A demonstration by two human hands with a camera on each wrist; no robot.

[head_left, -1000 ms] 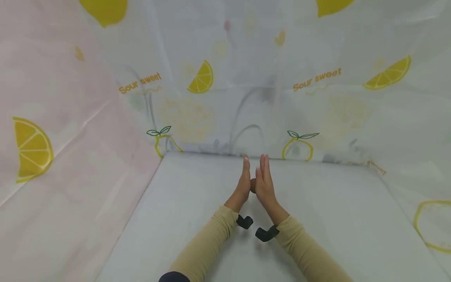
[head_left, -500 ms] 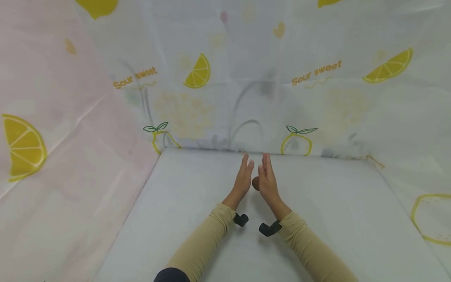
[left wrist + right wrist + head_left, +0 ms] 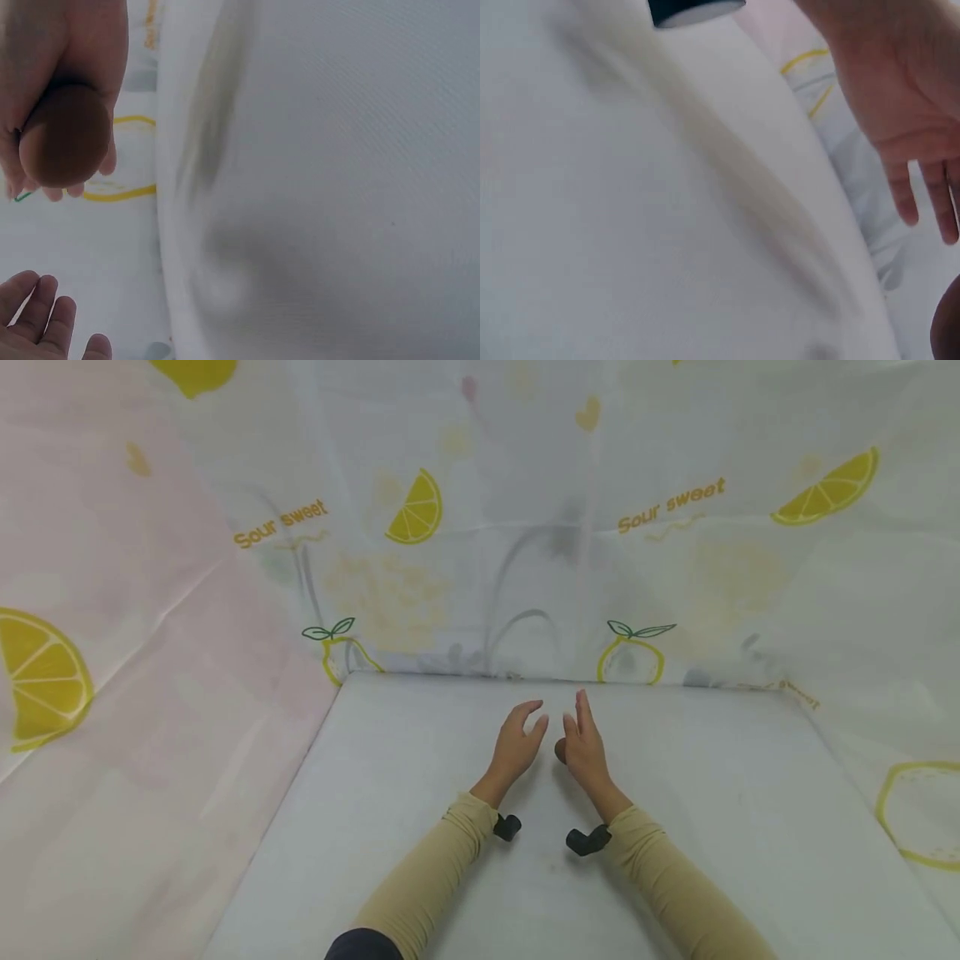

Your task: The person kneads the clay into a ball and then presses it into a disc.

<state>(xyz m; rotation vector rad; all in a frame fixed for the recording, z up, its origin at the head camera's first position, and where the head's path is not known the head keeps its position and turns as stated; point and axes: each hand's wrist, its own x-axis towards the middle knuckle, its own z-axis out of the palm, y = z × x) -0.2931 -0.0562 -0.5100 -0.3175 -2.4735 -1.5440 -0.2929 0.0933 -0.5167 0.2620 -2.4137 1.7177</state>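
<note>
In the head view a smooth brown ball, slightly oval, shows at the inner side of my right hand. That hand points forward with its fingers fairly straight and its thumb raised. Seen from the left wrist, the ball lies against the right palm, with fingertips showing beyond it. My left hand is apart from the ball, palm facing it. Its fingers are spread and slightly bent, holding nothing. The right wrist view shows the left palm and an edge of the ball.
Both hands are above a white tabletop. Behind it and to the sides hang sheets printed with lemons and lettering. A dark wrist mount is by the right cuff, another dark mount by the left one.
The palms enclosed the ball between them a second ago. They have since moved apart, the ball staying at the right palm. The left fingers have bent slightly, and the head view has shifted a little.
</note>
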